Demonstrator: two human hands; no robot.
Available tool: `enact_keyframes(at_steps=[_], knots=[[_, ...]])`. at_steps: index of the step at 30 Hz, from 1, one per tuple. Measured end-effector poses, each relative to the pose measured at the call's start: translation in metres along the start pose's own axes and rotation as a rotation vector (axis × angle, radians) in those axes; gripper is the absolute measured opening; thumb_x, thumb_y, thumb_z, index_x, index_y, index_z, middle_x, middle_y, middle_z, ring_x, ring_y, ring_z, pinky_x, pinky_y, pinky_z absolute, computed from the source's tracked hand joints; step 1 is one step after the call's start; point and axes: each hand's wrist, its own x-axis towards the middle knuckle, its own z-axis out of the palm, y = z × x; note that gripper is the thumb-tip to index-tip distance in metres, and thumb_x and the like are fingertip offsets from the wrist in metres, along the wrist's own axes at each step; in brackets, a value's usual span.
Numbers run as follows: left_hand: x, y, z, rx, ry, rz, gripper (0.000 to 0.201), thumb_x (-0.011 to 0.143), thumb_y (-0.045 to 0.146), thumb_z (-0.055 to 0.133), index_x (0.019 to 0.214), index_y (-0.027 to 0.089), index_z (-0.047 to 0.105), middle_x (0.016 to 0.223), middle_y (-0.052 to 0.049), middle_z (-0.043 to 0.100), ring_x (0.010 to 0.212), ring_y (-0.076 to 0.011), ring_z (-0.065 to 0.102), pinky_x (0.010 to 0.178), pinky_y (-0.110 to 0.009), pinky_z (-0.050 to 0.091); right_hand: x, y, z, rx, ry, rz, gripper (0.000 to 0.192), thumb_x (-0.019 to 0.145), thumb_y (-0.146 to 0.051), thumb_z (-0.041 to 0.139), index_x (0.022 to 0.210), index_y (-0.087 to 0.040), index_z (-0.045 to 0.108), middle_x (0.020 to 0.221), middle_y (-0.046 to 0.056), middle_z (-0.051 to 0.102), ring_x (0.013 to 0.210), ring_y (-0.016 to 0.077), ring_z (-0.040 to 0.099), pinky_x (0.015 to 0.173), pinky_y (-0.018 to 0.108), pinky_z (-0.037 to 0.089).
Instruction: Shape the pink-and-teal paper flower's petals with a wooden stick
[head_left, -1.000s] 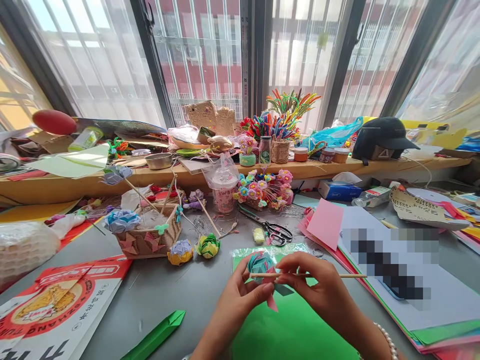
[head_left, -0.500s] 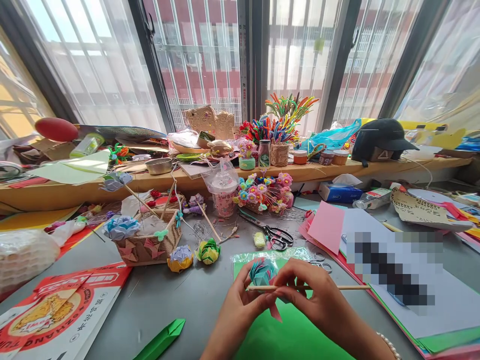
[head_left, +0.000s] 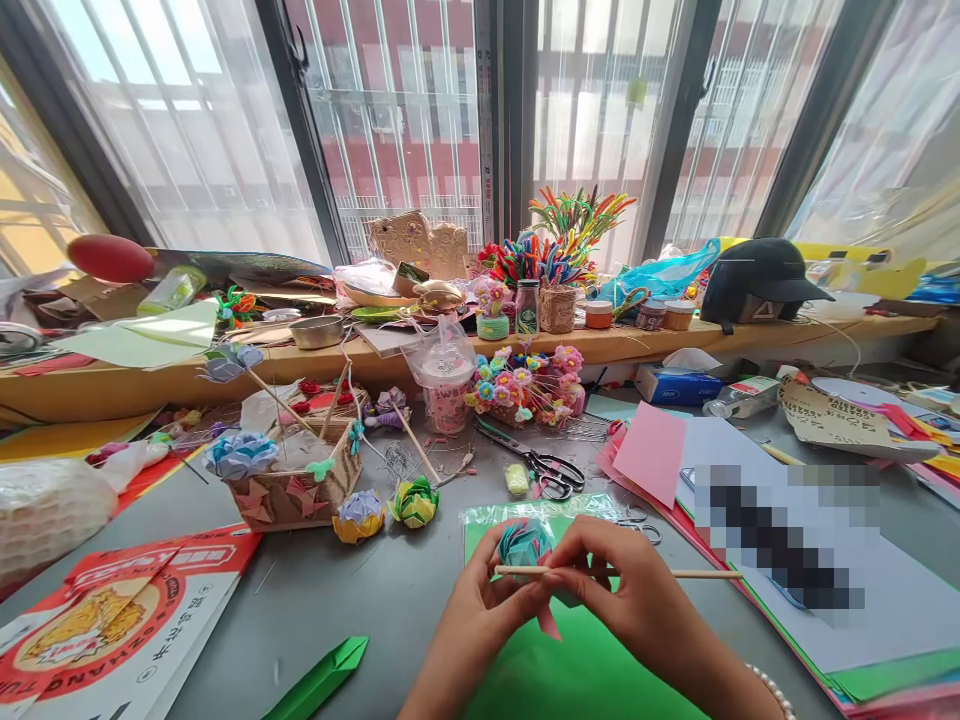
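Note:
A teal and pink folded paper flower (head_left: 524, 543) rests in the curled fingers of my left hand (head_left: 491, 615). My right hand (head_left: 626, 570) pinches a thin wooden stick (head_left: 709, 575) that lies level across the front of the flower. The fingertips of both hands meet at the stick, and a pink paper strip (head_left: 550, 620) hangs down below them. Part of the flower is hidden by my fingers. Beneath my hands lies green paper (head_left: 577, 670) with a clear plastic sleeve (head_left: 480, 517) at its far edge.
Black-handled scissors (head_left: 559, 470) lie beyond my hands. Two paper flowers (head_left: 360, 516) sit near a decorated cardboard box (head_left: 292, 500) to the left. A folded green paper piece (head_left: 322, 680) lies in front. Paper sheets (head_left: 787, 440) are stacked at right. A lidded pink cup (head_left: 446, 390) stands behind.

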Motion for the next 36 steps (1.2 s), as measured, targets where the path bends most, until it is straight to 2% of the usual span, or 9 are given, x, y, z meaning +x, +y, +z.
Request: enact_keyframes(at_steps=[7, 9, 11, 13, 15, 17, 18, 26, 36], knots=[[0.002, -0.005, -0.005, 0.050, -0.026, -0.026, 0.061, 0.062, 0.034, 0.074, 0.116, 0.019, 0.048, 0.084, -0.005, 0.063, 0.069, -0.0190, 0.063, 0.063, -0.032, 0.049, -0.002, 0.007, 0.008, -0.147, 0.170, -0.302, 0.013, 0.084, -0.015, 0.053, 0.074, -0.016, 0.061, 0.068, 0.004, 0.059, 0.062, 0.0141, 0.055, 0.053, 0.022, 0.042], [0.000, -0.006, -0.008, 0.196, 0.067, 0.041, 0.070, 0.061, 0.039, 0.073, 0.123, 0.022, 0.043, 0.099, -0.009, 0.061, 0.083, -0.0249, 0.062, 0.070, -0.037, 0.049, -0.002, 0.011, 0.009, -0.188, 0.191, -0.351, 0.014, 0.085, -0.016, 0.051, 0.075, -0.017, 0.061, 0.069, 0.004, 0.060, 0.064, 0.0148, 0.056, 0.055, 0.023, 0.044], [-0.002, -0.003, -0.010, 0.461, 0.238, 0.249, 0.071, 0.062, 0.038, 0.072, 0.126, 0.026, 0.041, 0.121, -0.012, 0.051, 0.105, -0.0297, 0.053, 0.082, -0.043, 0.045, -0.002, 0.013, 0.011, -0.227, 0.199, -0.385, 0.016, 0.087, -0.018, 0.050, 0.076, -0.017, 0.062, 0.071, 0.005, 0.061, 0.066, 0.0154, 0.058, 0.057, 0.023, 0.045], [-0.006, 0.004, -0.013, 0.806, 0.350, 0.548, 0.058, 0.067, 0.031, 0.070, 0.121, 0.030, 0.047, 0.127, -0.008, 0.045, 0.114, -0.0292, 0.044, 0.091, -0.046, 0.039, -0.002, 0.015, 0.012, -0.262, 0.202, -0.404, 0.018, 0.088, -0.020, 0.048, 0.077, -0.018, 0.062, 0.072, 0.005, 0.061, 0.066, 0.0152, 0.058, 0.057, 0.023, 0.046], [-0.009, 0.011, -0.014, 1.129, 0.304, 0.799, 0.036, 0.074, 0.022, 0.064, 0.107, 0.031, 0.058, 0.112, -0.005, 0.056, 0.103, -0.0252, 0.050, 0.087, -0.043, 0.041, -0.001, 0.015, 0.013, -0.285, 0.194, -0.403, 0.020, 0.089, -0.021, 0.046, 0.077, -0.018, 0.062, 0.071, 0.004, 0.060, 0.064, 0.0147, 0.058, 0.056, 0.022, 0.046], [-0.011, 0.017, -0.014, 1.324, 0.154, 0.921, 0.026, 0.076, 0.015, 0.061, 0.098, 0.030, 0.063, 0.094, -0.003, 0.063, 0.088, -0.0208, 0.055, 0.077, -0.035, 0.046, -0.001, 0.015, 0.014, -0.299, 0.182, -0.391, 0.021, 0.089, -0.021, 0.046, 0.077, -0.018, 0.063, 0.071, 0.005, 0.060, 0.064, 0.0146, 0.057, 0.055, 0.023, 0.045], [-0.012, 0.018, -0.014, 1.356, 0.138, 0.952, 0.025, 0.078, 0.014, 0.059, 0.097, 0.028, 0.063, 0.088, -0.002, 0.064, 0.083, -0.0197, 0.055, 0.074, -0.033, 0.046, -0.001, 0.016, 0.015, -0.301, 0.180, -0.390, 0.021, 0.089, -0.021, 0.046, 0.077, -0.017, 0.063, 0.072, 0.005, 0.060, 0.064, 0.0148, 0.057, 0.056, 0.023, 0.045], [-0.010, 0.021, -0.016, 1.406, 0.065, 0.994, 0.021, 0.079, 0.011, 0.058, 0.095, 0.023, 0.063, 0.079, -0.002, 0.065, 0.075, -0.0178, 0.055, 0.066, -0.029, 0.046, -0.001, 0.017, 0.014, -0.293, 0.163, -0.415, 0.021, 0.089, -0.021, 0.045, 0.079, -0.017, 0.063, 0.072, 0.005, 0.060, 0.065, 0.0142, 0.057, 0.057, 0.022, 0.045], [-0.014, 0.016, -0.009, 1.401, 0.146, 0.990, 0.014, 0.083, 0.011, 0.052, 0.087, 0.020, 0.061, 0.080, -0.003, 0.064, 0.075, -0.0181, 0.054, 0.069, -0.032, 0.043, 0.000, 0.017, 0.015, -0.347, 0.197, -0.460, 0.028, 0.092, -0.025, 0.041, 0.074, -0.016, 0.061, 0.067, 0.005, 0.059, 0.059, 0.0142, 0.057, 0.052, 0.022, 0.045]])
